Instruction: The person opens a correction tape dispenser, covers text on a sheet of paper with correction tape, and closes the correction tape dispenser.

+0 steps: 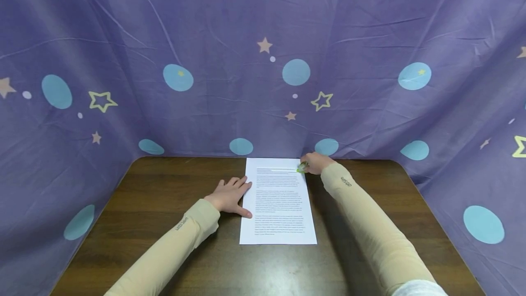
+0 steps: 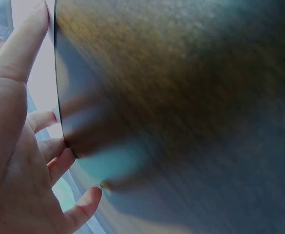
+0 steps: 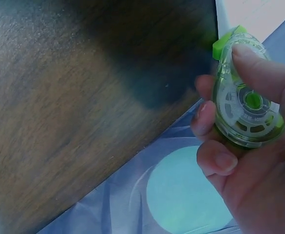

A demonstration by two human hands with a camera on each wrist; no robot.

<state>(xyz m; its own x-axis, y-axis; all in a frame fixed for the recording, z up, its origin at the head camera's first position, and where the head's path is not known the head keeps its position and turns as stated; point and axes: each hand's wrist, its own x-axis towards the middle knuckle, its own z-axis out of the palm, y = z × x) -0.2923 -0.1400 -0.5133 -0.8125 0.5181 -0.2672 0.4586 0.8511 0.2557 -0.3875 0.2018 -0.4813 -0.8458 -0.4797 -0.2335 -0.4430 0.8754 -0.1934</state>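
A printed white sheet (image 1: 279,200) lies on the wooden table, its top edge at the far table edge. The left hand (image 1: 231,197) rests with spread fingers on the sheet's left edge; in the left wrist view the hand (image 2: 25,141) shows its palm side, fingertips at the paper's edge. At the sheet's upper right, the right hand (image 1: 317,163) holds a small green and clear dispenser (image 1: 303,166). The right wrist view shows the right hand (image 3: 259,126) pinching this clear-cased dispenser (image 3: 242,114) between thumb and curled fingers, its green tip at the paper's edge.
The brown wooden table (image 1: 164,223) extends on both sides of the sheet and toward the front. A purple curtain (image 1: 230,22) with stars and blue ovals hangs right behind the table's far edge and along both sides.
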